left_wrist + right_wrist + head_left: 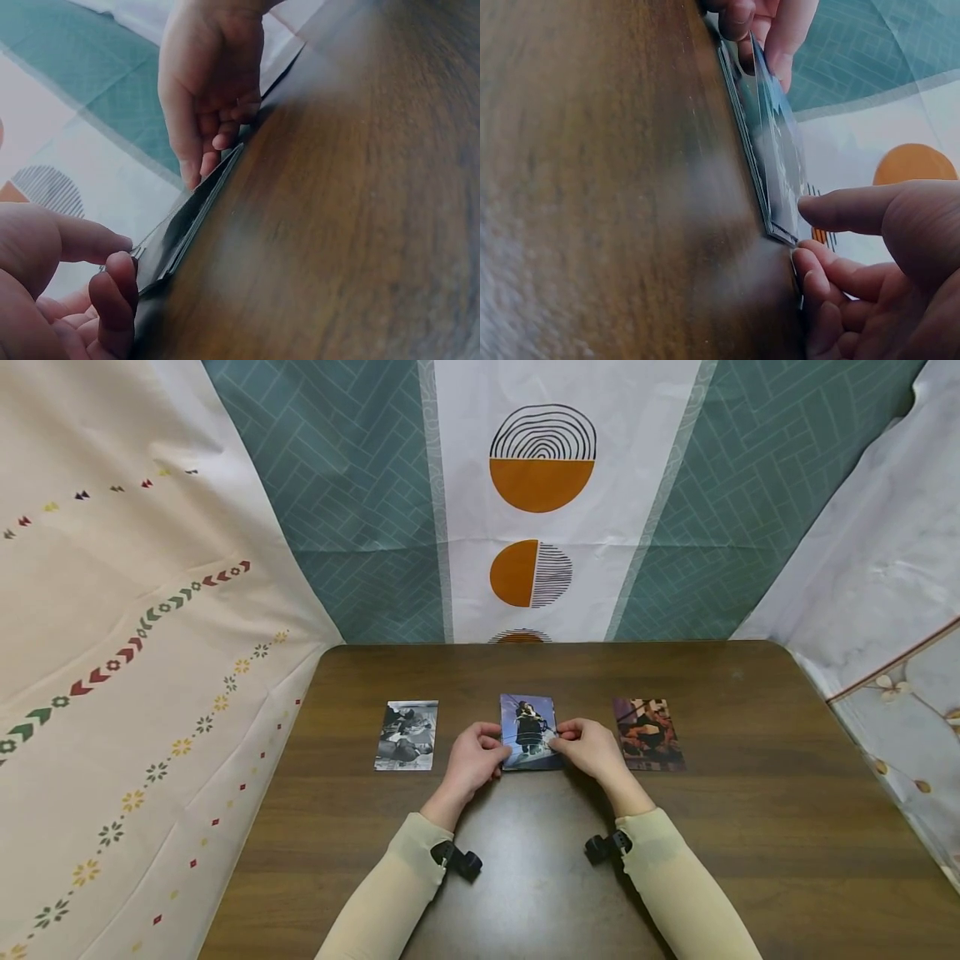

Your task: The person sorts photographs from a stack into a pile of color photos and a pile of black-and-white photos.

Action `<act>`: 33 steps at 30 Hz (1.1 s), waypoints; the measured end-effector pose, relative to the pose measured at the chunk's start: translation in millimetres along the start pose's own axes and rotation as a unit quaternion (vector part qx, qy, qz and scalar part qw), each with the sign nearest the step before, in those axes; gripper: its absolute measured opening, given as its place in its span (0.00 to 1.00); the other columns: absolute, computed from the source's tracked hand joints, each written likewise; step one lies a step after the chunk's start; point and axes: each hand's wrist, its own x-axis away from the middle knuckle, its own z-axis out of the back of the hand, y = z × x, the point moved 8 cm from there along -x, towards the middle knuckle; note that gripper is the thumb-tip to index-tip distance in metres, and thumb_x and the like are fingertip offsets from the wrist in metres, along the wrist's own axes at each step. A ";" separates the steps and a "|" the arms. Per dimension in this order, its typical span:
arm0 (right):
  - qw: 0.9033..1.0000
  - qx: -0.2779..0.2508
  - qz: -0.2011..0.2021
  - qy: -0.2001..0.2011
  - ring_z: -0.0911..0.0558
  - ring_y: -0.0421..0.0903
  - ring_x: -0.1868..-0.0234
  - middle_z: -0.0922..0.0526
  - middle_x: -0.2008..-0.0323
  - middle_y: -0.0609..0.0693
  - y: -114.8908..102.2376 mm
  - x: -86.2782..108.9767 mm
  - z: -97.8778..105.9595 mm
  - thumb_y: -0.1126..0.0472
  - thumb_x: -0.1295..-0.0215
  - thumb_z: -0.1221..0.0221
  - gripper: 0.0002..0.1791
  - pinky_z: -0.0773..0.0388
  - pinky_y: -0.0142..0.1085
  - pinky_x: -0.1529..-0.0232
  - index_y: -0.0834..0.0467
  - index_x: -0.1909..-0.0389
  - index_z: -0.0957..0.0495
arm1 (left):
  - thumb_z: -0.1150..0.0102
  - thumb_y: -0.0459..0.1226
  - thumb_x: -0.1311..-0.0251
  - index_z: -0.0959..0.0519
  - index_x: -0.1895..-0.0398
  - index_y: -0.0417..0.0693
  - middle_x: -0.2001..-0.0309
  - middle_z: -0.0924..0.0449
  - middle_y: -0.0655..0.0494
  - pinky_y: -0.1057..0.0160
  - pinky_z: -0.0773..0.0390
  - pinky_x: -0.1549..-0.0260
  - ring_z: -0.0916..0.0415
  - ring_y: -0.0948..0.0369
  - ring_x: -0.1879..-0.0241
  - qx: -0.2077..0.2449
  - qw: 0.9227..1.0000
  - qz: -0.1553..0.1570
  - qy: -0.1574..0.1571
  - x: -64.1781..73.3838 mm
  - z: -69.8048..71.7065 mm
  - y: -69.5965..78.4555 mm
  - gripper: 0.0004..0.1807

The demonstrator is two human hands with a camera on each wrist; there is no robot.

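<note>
Top picture (528, 731): lies at the middle of the tabletop (750, 860), toward the back edge; shows a dark-clad figure on a blue-violet ground; tilts, with left edge raised and right edge down near the stack.
Stack beneath (742, 142): rests flat under the top picture; made of thin layers, too close-set to count.
Left grip (474, 756): closed to a narrow pinch on the left edge of the top picture, between thumb and fingers.
Right grip (592, 750): closed almost fully at the right edge; thumb on the printed face, fingers bent at the corner below.
Black-and-white picture (407, 735): lies flat to the left, apart from the left grip.
Reddish-brown picture (648, 734): lies flat to the right, just beside the right grip; dark print, hard to read.
In the way: fingertips over both side margins of the top picture; right grip between centre and right-hand prints.
Near side: crossed by two pale sleeves (390, 893), with a black wrist camera (468, 866) at each cuff.
Behind: teal-and-white cloth (360, 485) with orange half-circles, hanging at the back edge.
Left flank: cream cloth (112, 610), patterned in rows of small flowers and arrows.
Right flank: white cloth (862, 527) with a brown line and blossoms.
</note>
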 end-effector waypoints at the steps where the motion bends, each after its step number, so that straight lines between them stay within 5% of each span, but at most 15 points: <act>1: 1.000 -0.001 0.003 -0.001 0.18 0.53 0.57 0.13 0.57 0.55 0.3 0.0 0.0 0.53 0.31 0.30 0.20 0.19 0.49 0.51 0.63 0.47 0.14 | 0.31 0.27 0.40 0.21 0.42 0.35 0.69 0.18 0.52 0.68 0.27 0.86 0.28 0.62 0.85 0.005 1.000 0.002 0.000 0.1 0.1 -0.4 0.21; 25: 0.998 -0.052 0.002 -0.031 0.16 0.55 0.50 0.13 0.50 0.59 -0.9 1.8 3.0 0.51 0.25 0.34 0.23 0.19 0.51 0.46 0.64 0.40 0.17 | 0.31 0.30 0.35 0.18 0.40 0.38 0.68 0.13 0.53 0.67 0.27 0.81 0.29 0.62 0.85 0.053 0.998 0.005 0.027 -1.0 1.3 1.3 0.20; 33: 0.994 -0.105 0.026 -0.029 0.19 0.53 0.52 0.15 0.50 0.60 -2.6 4.2 8.3 0.54 0.25 0.34 0.25 0.21 0.40 0.56 0.65 0.35 0.19 | 0.32 0.29 0.35 0.18 0.40 0.38 0.67 0.13 0.52 0.68 0.27 0.82 0.29 0.63 0.85 0.051 0.998 -0.017 0.032 1.1 -0.8 5.4 0.20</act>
